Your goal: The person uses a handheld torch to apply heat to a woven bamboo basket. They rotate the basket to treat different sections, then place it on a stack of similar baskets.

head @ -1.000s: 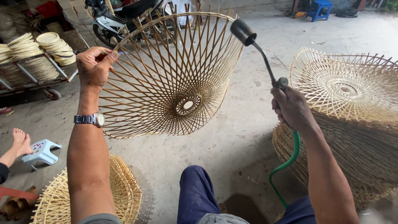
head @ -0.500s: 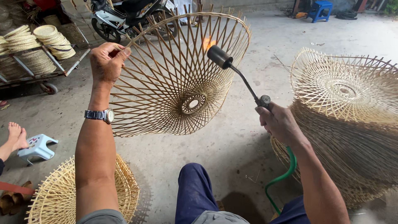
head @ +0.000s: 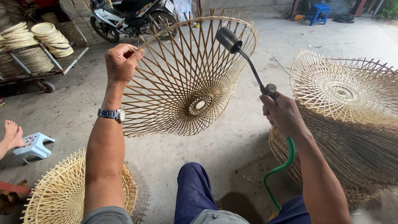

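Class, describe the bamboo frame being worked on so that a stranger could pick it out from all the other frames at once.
Start at the motorbike at the top of the view; just in front of it a frame is held off the floor. The left hand grips its rim, and the torch in the right hand points into it. The other frames rest in stacks; only this one is held up.

We see the grey concrete floor [head: 232,141] bearing a stack of woven bamboo frames [head: 352,137], with a small white plastic stool [head: 34,145] well left of it

Bare matt bamboo strips, woven open.
Dull dark metal on torch [head: 244,56], glossy green rubbery hose [head: 282,168], rough concrete floor [head: 232,141].
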